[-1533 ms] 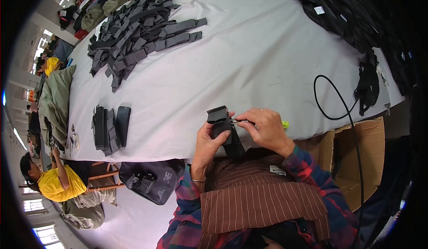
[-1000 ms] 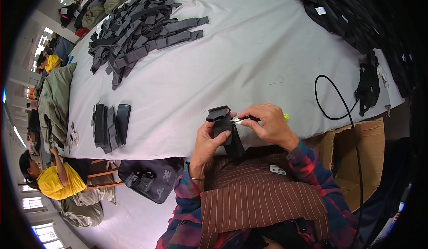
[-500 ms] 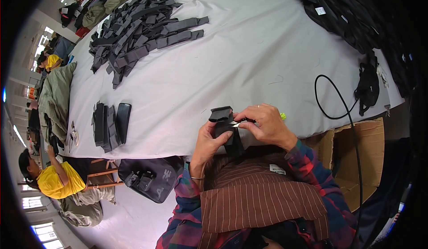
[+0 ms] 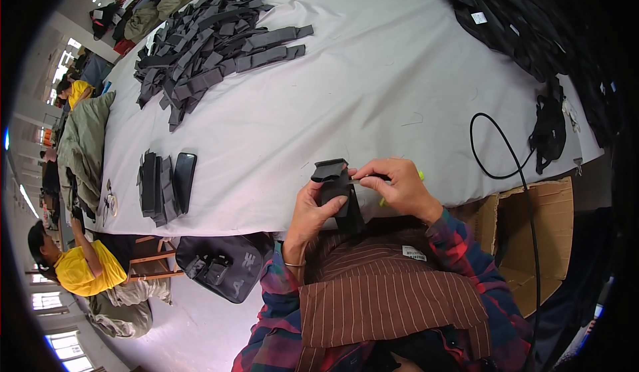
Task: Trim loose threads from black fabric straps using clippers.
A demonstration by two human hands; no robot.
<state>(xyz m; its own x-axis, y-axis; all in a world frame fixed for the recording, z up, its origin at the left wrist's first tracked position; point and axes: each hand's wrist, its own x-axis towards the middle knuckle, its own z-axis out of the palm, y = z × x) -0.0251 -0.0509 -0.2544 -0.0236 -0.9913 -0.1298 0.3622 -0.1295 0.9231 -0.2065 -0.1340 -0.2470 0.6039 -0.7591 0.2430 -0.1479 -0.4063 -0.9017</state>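
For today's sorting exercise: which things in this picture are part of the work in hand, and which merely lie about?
In hand: black fabric piece, held by left hand; thin tool in right hand.

Lying about: heap of dark strips, small stack, black cable, cardboard box, black bags.

You are in a sewing or garment workshop: a long white cloth-covered table (image 4: 373,92) carries heaps of cut grey fabric strips (image 4: 206,46), black bags (image 4: 526,26), and another worker in yellow (image 4: 80,272) sits nearby.
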